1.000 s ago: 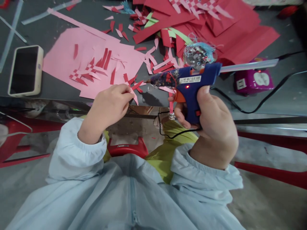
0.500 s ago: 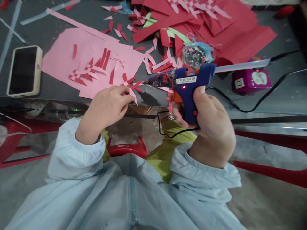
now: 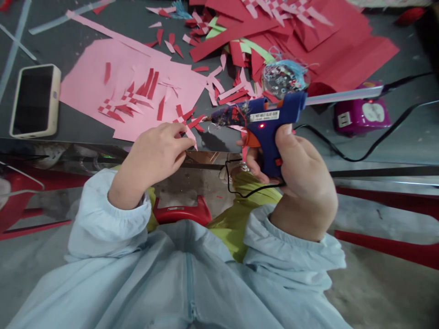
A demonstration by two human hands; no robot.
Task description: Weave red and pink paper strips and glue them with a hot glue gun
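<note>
The right hand (image 3: pixel 305 167) comes in from the near right, its fingers curled round the handle of the blue glue gun (image 3: pixel 274 119), thumb uppermost. The nozzle points left, close to the woven paper piece (image 3: pixel 195 122) at the near edge of the desk (image 3: pixel 411 141). The left hand (image 3: pixel 154 151), back upward, pinches that piece between thumb and bent fingers, beside the pink sheets (image 3: pixel 85 68).

A pale-cased phone (image 3: pixel 34 100) lies on the dark table (image 3: pixel 46 50), a red stool (image 3: pixel 183 214) below.
</note>
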